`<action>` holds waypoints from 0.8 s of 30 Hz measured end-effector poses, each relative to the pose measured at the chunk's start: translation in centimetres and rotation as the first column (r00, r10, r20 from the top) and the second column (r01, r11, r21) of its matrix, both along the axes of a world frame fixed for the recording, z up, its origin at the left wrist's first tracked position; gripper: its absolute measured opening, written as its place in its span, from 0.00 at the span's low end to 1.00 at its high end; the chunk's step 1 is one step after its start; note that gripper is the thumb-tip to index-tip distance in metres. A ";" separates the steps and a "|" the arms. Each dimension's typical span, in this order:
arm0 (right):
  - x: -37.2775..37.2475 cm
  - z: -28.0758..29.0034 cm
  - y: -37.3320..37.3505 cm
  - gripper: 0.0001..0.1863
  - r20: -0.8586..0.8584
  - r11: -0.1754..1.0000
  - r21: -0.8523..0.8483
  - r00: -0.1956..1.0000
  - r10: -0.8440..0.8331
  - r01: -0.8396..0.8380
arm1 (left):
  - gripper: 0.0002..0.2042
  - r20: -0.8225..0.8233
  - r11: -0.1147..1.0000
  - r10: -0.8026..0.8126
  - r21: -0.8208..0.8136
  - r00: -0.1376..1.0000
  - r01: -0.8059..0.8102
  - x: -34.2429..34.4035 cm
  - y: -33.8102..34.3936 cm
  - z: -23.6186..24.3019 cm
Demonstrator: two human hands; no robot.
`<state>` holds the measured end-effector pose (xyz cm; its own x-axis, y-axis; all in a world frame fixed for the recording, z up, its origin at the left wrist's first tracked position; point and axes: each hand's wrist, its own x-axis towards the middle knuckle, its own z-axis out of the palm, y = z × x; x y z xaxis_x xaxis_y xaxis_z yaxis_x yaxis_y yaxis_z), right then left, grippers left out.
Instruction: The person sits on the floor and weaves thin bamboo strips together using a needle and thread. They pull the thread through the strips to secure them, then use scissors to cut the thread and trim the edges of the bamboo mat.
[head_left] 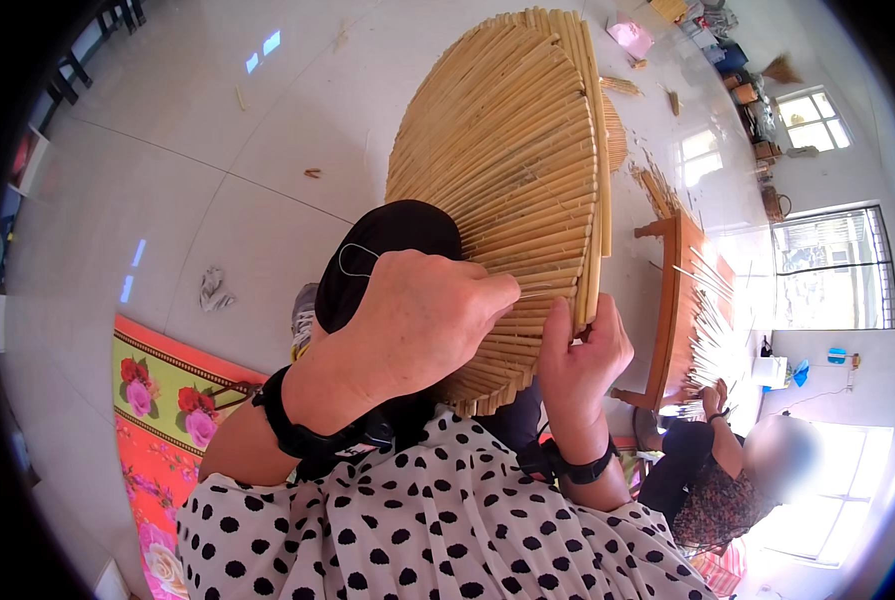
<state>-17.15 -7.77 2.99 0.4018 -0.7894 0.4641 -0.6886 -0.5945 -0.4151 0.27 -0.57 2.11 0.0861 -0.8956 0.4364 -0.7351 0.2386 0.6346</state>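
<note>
A broad panel of thin straw-coloured stalks (507, 150), laid side by side and rounded at its far end, leans up from my lap. My left hand (422, 310) is closed over its near part, fingers curled in a pinch; what lies between the fingertips is hidden. A thin pale loop of thread (352, 262) shows beside that hand, against the dark cloth over my knee. On the panel's right edge, where stalks run lengthwise as a border, my right hand (584, 350) pinches with thumb and fingers. Both wrists wear black bands.
A wooden table (670, 300), with loose stalks (707, 320) over it, stands to the right. A co-worker (712, 470) sits beside it, one hand at the stalks. Stalk scraps (657, 190) lie on the tiled floor. A floral mat (157, 420) is at the left.
</note>
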 end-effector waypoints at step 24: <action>-0.1 -0.5 0.1 0.08 -0.014 1.000 -0.001 1.000 0.010 -0.010 | 0.07 0.062 1.000 -0.002 -0.029 0.998 0.003 0.0 -0.3 -0.1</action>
